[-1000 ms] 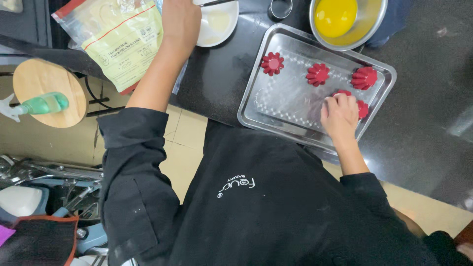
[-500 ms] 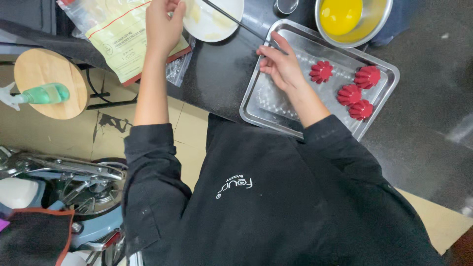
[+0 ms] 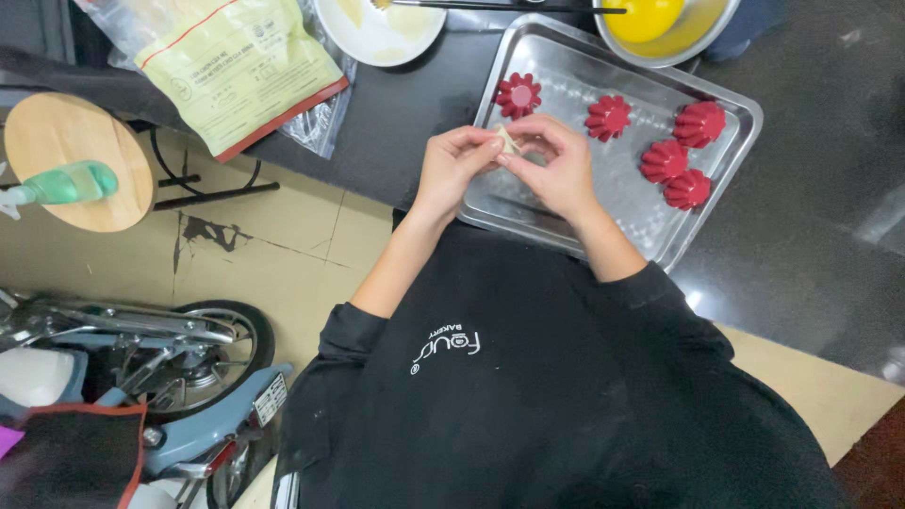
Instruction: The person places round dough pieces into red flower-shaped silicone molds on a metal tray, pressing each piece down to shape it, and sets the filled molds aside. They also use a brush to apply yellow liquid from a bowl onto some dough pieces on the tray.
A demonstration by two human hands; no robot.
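I see both hands meeting over the near left part of the metal tray (image 3: 726, 203), fingertips pinched together on one small pale piece of dough (image 3: 508, 140). My left hand (image 3: 455, 168) comes in from the left, thumb and forefinger closed on the piece; my right hand (image 3: 556, 165) closes on it from the other side, so each grip is shut on that same bit, held just above the tray floor, not resting on it as far as I can tell. The tray sits on the dark bench (image 3: 811, 254), tilted in view, its near edge close to my black top (image 3: 528, 396). Five red fluted moulds (image 3: 609, 117) stand on the tray: one at the far left corner (image 3: 518, 93), just beyond the hands, one mid-tray, and three clustered toward the right, two of them touching. Beyond the tray's far edge a metal bowl (image 3: 702, 38) holds yellow liquid (image 3: 644, 13). Left of it a white plate (image 3: 377, 38) lies on the bench, with a dark thin utensil (image 3: 509, 7) spanning from plate toward bowl. Further left, a clear plastic bag (image 3: 236, 66) with a pale yellow and red label hangs over the bench edge. Off the bench, a round wooden stool top (image 3: 71, 137) carries a green bottle (image 3: 66, 184) lying on its side. A motorbike (image 3: 160, 368) stands on the tiled floor (image 3: 283, 245) below.
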